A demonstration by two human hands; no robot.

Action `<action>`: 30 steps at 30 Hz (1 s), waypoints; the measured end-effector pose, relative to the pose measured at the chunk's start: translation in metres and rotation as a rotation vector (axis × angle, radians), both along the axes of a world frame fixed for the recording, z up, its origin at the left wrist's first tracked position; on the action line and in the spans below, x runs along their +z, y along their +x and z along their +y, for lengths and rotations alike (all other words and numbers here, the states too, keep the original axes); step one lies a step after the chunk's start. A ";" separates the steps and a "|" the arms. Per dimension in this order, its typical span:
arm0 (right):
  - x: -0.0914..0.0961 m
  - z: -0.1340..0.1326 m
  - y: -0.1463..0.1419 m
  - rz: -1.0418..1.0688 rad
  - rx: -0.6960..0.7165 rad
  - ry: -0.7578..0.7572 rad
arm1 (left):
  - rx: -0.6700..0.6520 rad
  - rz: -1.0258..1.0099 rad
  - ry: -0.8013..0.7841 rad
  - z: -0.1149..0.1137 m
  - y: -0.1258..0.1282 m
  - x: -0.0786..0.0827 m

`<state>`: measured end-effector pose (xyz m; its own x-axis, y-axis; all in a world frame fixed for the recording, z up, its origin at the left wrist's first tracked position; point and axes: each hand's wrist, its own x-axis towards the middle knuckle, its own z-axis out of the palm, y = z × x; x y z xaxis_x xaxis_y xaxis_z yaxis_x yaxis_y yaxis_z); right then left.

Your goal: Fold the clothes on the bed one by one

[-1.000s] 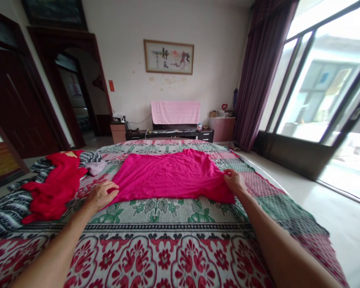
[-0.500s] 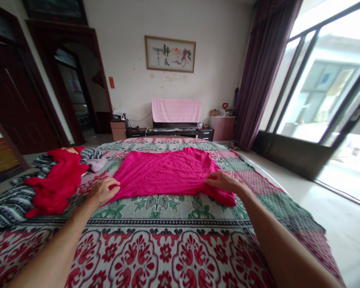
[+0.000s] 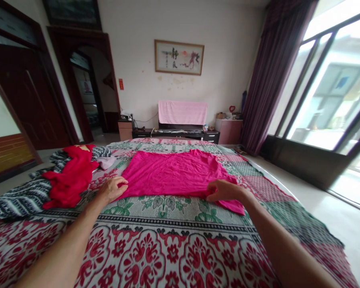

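Note:
A bright pink shirt [image 3: 168, 174] lies spread sideways on the patterned bedspread [image 3: 156, 248], with small wrinkles across it. At its near left corner, my left hand [image 3: 111, 189] is closed, thumb and fingers pinching the cloth. My right hand [image 3: 225, 189] is closed on the near edge by the right end, fingers bent down over the fabric. A sleeve of the shirt sticks out toward me beneath and beyond my right wrist. The fingertips of my right hand are partly hidden.
To the left lie a heaped red garment [image 3: 73, 176] and a black-and-white patterned cloth [image 3: 24, 198]. A small pale cloth [image 3: 107, 162] sits beside them. Beyond the bed stands a low cabinet [image 3: 180, 135] with a pink towel [image 3: 183, 112] draped above it.
My right hand has shifted to the shirt's near edge, and the sleeve beside it now reaches closer to me. My left hand stays at the left corner. The view has turned slightly left.

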<state>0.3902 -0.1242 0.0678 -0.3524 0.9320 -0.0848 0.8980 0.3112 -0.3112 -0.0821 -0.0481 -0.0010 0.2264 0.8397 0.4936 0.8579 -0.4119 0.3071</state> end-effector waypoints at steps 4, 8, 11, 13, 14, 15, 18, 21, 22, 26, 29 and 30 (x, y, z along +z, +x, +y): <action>0.007 -0.005 -0.006 -0.090 0.030 -0.051 | 0.004 -0.013 -0.007 -0.001 0.001 0.001; 0.013 -0.012 -0.005 -0.054 -0.033 -0.206 | 0.017 -0.016 -0.017 0.000 0.001 0.000; 0.016 -0.015 -0.003 -0.019 -0.053 -0.289 | 0.022 -0.009 -0.031 0.000 0.002 0.002; 0.019 -0.015 -0.003 -0.033 -0.046 -0.229 | 0.042 -0.005 -0.034 -0.002 0.005 0.005; 0.020 -0.014 -0.005 -0.037 -0.033 -0.179 | 0.054 -0.002 -0.027 -0.004 0.007 0.008; 0.021 -0.014 -0.008 -0.031 -0.013 -0.119 | 0.063 0.002 -0.018 -0.005 0.011 0.012; 0.016 -0.011 -0.022 0.033 0.066 0.067 | 0.026 0.004 -0.040 -0.012 0.024 0.024; 0.000 -0.007 -0.038 0.057 0.115 0.194 | -0.081 0.000 -0.130 -0.019 0.042 0.032; -0.006 -0.006 -0.042 0.045 0.126 0.209 | -0.122 0.009 -0.151 -0.021 0.048 0.034; -0.021 -0.003 -0.049 -0.025 0.128 0.268 | -0.221 0.098 -0.179 -0.026 0.063 0.032; -0.021 -0.003 -0.049 -0.066 0.100 0.275 | -0.233 0.111 -0.194 -0.025 0.065 0.029; -0.020 -0.003 -0.049 -0.069 0.097 0.263 | -0.237 0.100 -0.203 -0.024 0.064 0.028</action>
